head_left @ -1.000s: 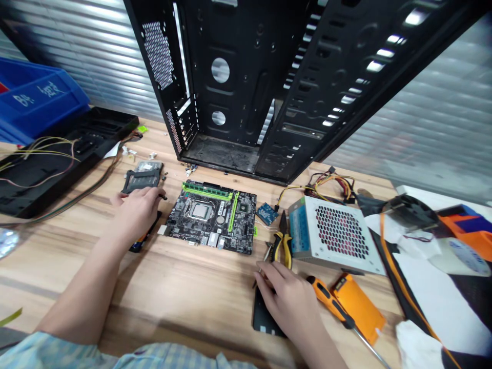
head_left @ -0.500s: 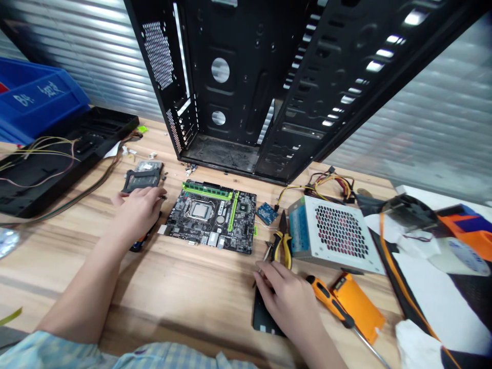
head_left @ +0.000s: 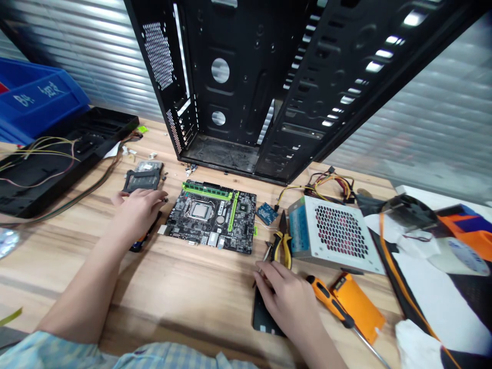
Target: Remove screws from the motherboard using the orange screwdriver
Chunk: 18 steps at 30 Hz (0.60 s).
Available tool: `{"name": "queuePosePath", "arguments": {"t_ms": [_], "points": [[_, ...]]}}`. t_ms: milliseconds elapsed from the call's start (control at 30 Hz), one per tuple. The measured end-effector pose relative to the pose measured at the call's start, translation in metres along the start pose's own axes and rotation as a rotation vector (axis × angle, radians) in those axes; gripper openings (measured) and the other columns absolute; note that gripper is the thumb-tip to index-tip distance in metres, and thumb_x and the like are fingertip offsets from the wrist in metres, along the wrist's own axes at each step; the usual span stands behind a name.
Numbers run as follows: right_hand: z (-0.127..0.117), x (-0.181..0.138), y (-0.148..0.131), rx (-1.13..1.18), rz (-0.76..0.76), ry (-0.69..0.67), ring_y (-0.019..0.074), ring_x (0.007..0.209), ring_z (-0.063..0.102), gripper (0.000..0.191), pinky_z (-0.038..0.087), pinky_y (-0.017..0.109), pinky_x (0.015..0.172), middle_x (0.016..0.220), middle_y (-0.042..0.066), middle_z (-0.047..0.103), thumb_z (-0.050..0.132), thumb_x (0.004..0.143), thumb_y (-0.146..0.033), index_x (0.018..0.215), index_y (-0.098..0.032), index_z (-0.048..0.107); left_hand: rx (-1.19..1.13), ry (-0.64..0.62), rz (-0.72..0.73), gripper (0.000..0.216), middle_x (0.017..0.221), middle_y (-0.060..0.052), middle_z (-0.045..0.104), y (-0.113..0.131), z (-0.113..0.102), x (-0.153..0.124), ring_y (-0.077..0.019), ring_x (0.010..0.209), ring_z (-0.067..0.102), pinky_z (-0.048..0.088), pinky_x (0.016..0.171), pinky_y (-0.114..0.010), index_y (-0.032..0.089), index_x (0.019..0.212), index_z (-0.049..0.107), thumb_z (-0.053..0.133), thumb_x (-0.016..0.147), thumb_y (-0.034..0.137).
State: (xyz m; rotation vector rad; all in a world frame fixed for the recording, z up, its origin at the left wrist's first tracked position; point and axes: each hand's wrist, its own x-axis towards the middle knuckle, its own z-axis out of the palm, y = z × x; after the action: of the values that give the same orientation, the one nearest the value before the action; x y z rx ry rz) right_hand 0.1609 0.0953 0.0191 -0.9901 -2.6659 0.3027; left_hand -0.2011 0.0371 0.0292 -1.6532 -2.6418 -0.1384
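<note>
My left hand (head_left: 136, 215) is at the left of the green-and-black motherboard (head_left: 205, 215), its fingers curled down and pressed together. Small dark bits show at its fingertips; what it holds, if anything, is hidden. Beneath this hand lies a dark tool with blue and orange parts (head_left: 140, 241), mostly covered. Just beyond is a hard drive in a black bracket (head_left: 142, 178). My right hand (head_left: 286, 292) rests over a flat black slab (head_left: 265, 313). Its thumb and forefinger close on a slim metal tool (head_left: 266, 253), beside yellow-and-black pliers (head_left: 282, 241).
An open black computer case (head_left: 238, 82) stands behind the board. To the right are a power supply (head_left: 334, 230), an orange-handled screwdriver (head_left: 330, 300) and an orange drive bracket (head_left: 359, 307). A blue bin (head_left: 42, 102) and black panel (head_left: 111, 125) occupy the left.
My left fingertips have shifted very slightly at the motherboard's left side. My right hand and the objects on the table look unmoved.
</note>
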Motion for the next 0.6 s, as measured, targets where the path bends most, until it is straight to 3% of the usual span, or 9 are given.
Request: {"name": "queuePosePath", "arguments": {"t_ms": [267,600], "points": [[-0.0012,-0.0001,0.0011,-0.015,0.005,-0.038,0.0147,0.067,0.066,0.023,0.037,0.024,0.056,0.086,0.002,0.070,0.043,0.099,-0.028,0.103,-0.023,0.065,0.056,-0.007,0.013,0.032,0.119,-0.011,0.069,-0.0009,0.0004,0.0026,-0.0274,0.112,0.060,0.026,0.083,-0.045,0.021,0.111,0.066,0.038,0.096,0.024],[-0.0038,0.0010,-0.0001,-0.024,0.018,-0.003,0.0154,0.065,0.065,0.019,0.033,0.026,0.054,0.084,0.000,0.069,0.046,0.097,-0.026,0.099,-0.023,0.065,0.061,0.047,0.089,0.033,0.109,-0.010,0.072,-0.0083,0.0059,0.0037,-0.0279,0.107,0.062,0.025,0.079,-0.042,0.022,0.104,0.067,0.036,0.097,0.031]]}}
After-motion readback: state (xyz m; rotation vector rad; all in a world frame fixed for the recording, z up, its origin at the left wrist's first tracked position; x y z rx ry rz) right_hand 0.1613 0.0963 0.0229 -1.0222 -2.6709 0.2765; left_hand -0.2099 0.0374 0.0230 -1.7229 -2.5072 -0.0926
